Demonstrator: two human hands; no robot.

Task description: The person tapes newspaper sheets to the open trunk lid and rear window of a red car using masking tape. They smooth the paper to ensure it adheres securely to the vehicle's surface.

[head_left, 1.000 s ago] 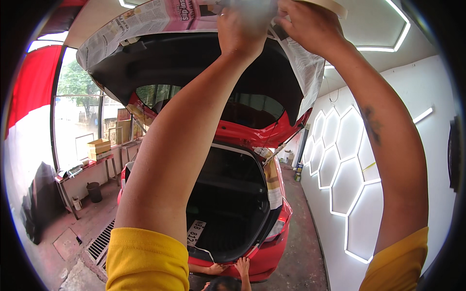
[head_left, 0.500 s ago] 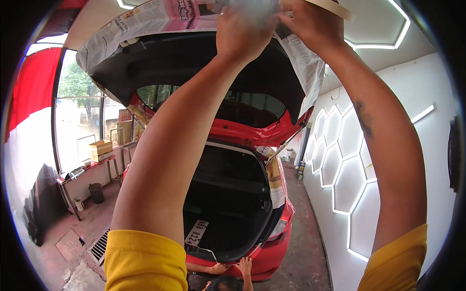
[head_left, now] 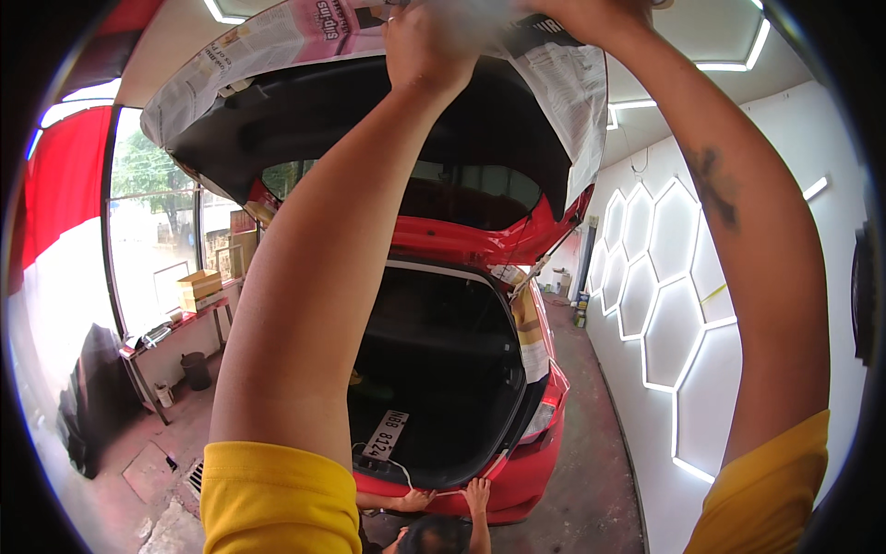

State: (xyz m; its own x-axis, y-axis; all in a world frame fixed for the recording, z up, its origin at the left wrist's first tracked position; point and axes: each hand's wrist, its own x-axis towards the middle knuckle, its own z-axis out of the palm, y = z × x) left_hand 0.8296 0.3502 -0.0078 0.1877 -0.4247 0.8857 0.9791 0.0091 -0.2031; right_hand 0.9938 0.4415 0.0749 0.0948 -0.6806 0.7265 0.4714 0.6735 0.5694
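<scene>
Both my arms reach up to the raised tailgate (head_left: 305, 102) of a red car. Printed newspaper sheets (head_left: 563, 97) cover its outer edge. My left hand (head_left: 426, 51) is against the paper at the upper edge of the view, its fingertips lost in a grey blur. To its right, my right hand (head_left: 591, 18) is bent over the same paper edge, with its fingers partly cut off by the frame. A sliver of a cream masking tape roll (head_left: 662, 4) shows beside it. Whatever lies between the two hands is smeared.
Below, another person (head_left: 438, 535) has both hands on the rear bumper (head_left: 517, 494). A licence plate (head_left: 388, 434) lies in the open boot. Paper masks the right rear pillar (head_left: 531, 332). A workbench (head_left: 175, 323) stands left; a wall with hexagonal lights (head_left: 674, 314) is right.
My hands have moved farther apart, the left one leftward and the right one higher. The tape roll has mostly gone out of the frame. The view has shifted slightly.
</scene>
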